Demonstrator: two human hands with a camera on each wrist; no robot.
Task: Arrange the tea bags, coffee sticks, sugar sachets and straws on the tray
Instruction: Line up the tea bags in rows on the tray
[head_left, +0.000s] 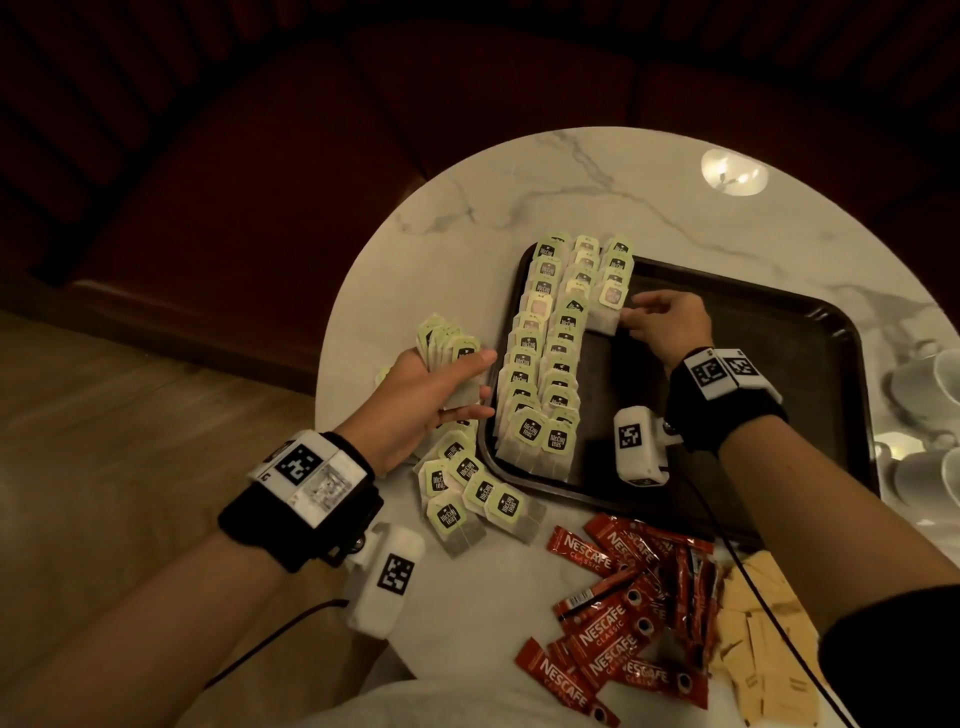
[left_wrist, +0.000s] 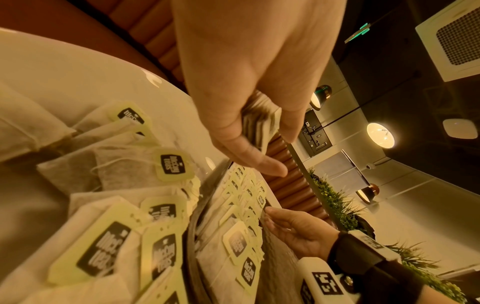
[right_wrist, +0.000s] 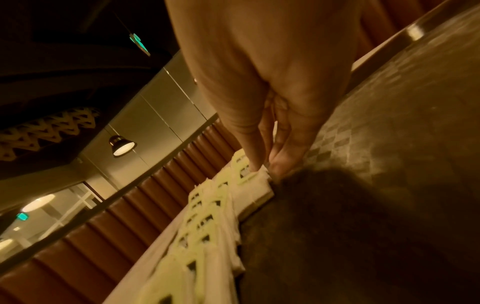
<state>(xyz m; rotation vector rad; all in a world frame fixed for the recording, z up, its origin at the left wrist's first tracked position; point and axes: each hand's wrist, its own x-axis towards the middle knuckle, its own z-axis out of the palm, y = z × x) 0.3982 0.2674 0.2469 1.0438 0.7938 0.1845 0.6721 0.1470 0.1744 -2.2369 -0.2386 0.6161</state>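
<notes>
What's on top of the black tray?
On the tray, rows of tea bags overlap along its left side, and the right hand pinches one there. The tray floor beneath them is hidden.

Probably a café: marble table (head_left: 519, 176), ribbed booth seating (left_wrist: 291, 185), stacked cups (head_left: 924, 384).

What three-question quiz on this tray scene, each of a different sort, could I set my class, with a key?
1. True or false: the coffee sticks lie on the tray.
2. Which hand grips a stack of tea bags? A left hand; B right hand.
3. Fill in: the right hand places a tea bag in the ____ row.

Key: 1 false; 2 A; 3 third.
</notes>
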